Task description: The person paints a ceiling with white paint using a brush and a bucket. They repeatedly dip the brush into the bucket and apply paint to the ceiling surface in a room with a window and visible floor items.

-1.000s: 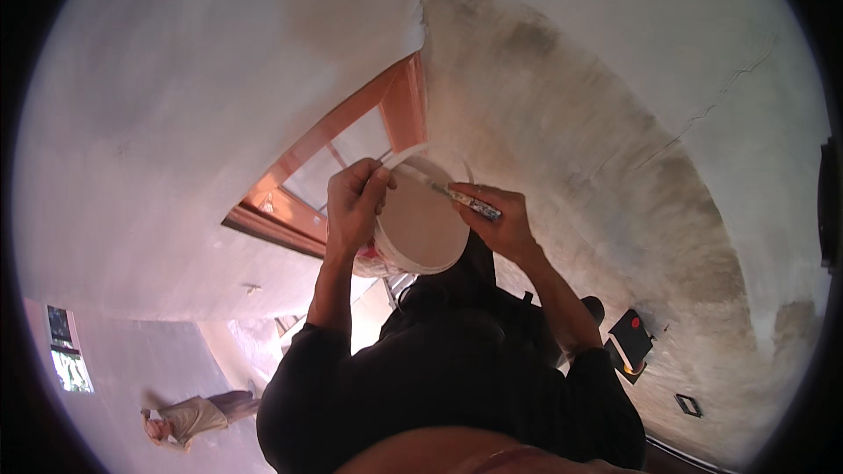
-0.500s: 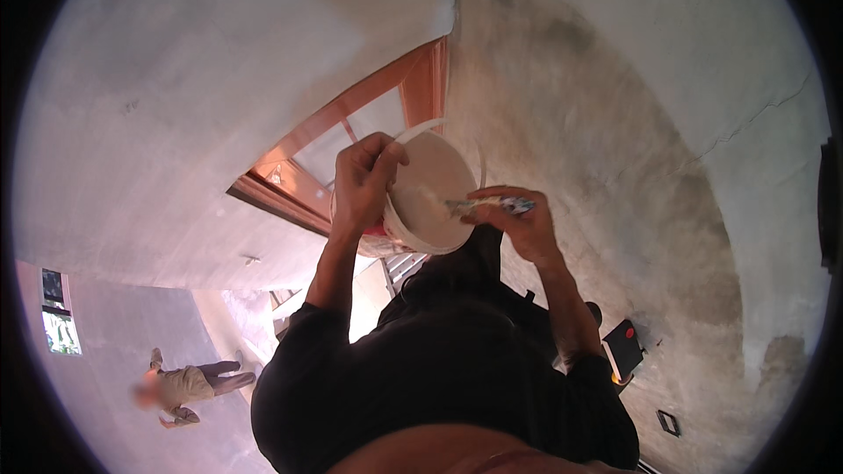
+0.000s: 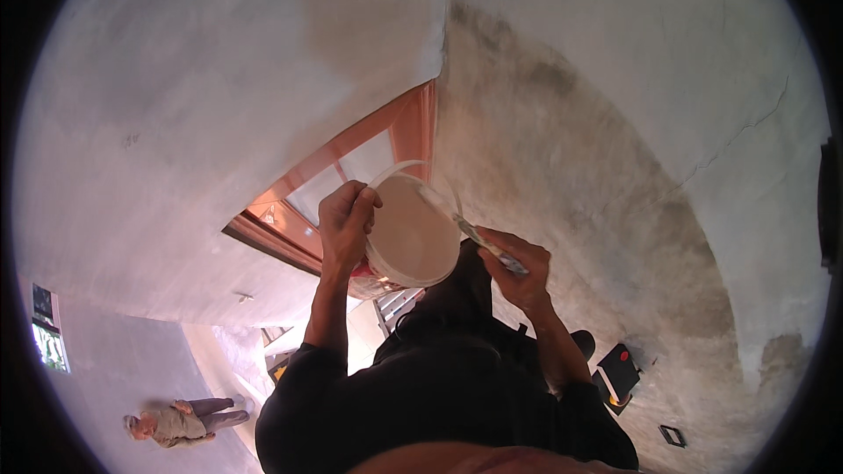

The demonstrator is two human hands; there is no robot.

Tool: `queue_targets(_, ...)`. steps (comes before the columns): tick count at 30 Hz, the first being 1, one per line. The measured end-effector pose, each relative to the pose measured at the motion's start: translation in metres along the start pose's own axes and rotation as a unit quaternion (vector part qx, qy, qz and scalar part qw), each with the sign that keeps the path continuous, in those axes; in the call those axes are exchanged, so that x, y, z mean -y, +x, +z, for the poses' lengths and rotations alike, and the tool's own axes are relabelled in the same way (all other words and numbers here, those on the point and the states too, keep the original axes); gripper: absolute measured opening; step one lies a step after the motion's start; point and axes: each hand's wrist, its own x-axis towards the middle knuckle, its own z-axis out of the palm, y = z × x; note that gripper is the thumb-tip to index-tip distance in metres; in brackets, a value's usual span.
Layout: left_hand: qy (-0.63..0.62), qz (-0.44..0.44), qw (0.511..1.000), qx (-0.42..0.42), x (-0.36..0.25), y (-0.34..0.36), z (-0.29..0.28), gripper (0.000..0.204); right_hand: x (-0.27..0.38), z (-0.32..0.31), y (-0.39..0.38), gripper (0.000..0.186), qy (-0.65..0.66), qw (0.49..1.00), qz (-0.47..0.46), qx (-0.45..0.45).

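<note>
My left hand is closed on the left rim of a white plastic bucket with pale beige, smooth contents; its thin handle arches over the top. My right hand is closed around the paint-spattered, slender handle of a brush-like tool, whose far end is at the bucket's right rim; the exact shape of that end is hard to make out. The bucket is held in front of my dark-clothed body, and part of its reddish side shows below my left hand.
Beyond the bucket is a wooden-framed opening with panes, set beside a stained, cracked plaster wall. A black box with a red dot and a small black frame are at lower right. Another person is at lower left, near a window.
The bucket and both hands have moved lower in the picture since half a second ago. The tool has come from inside the bucket to its right rim. The other person's arms have shifted.
</note>
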Motion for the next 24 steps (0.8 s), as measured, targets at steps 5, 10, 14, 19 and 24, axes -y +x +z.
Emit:
queue_targets(5,0.024,-0.001,1.000,-0.009,0.004,0.001,-0.007,0.027,-0.004,-0.023,0.001,0.023,0.234,0.958,0.145,-0.083)
queue_targets(10,0.063,0.012,0.997,-0.043,0.009,-0.006,-0.020,0.028,-0.031,-0.013,0.037,0.026,0.121,0.969,0.088,-0.198)
queue_targets(14,0.070,0.013,0.995,-0.069,0.020,-0.014,-0.032,0.027,-0.074,0.014,0.121,0.029,0.153,0.957,0.009,-0.244)
queue_targets(19,0.100,0.015,0.989,-0.105,0.018,-0.030,-0.045,0.024,-0.110,0.040,0.223,0.028,0.117,0.960,0.004,-0.256)
queue_targets(24,0.105,0.011,0.988,-0.110,0.021,-0.043,-0.057,0.024,-0.165,0.057,0.285,0.026,0.022,0.948,-0.065,-0.310)
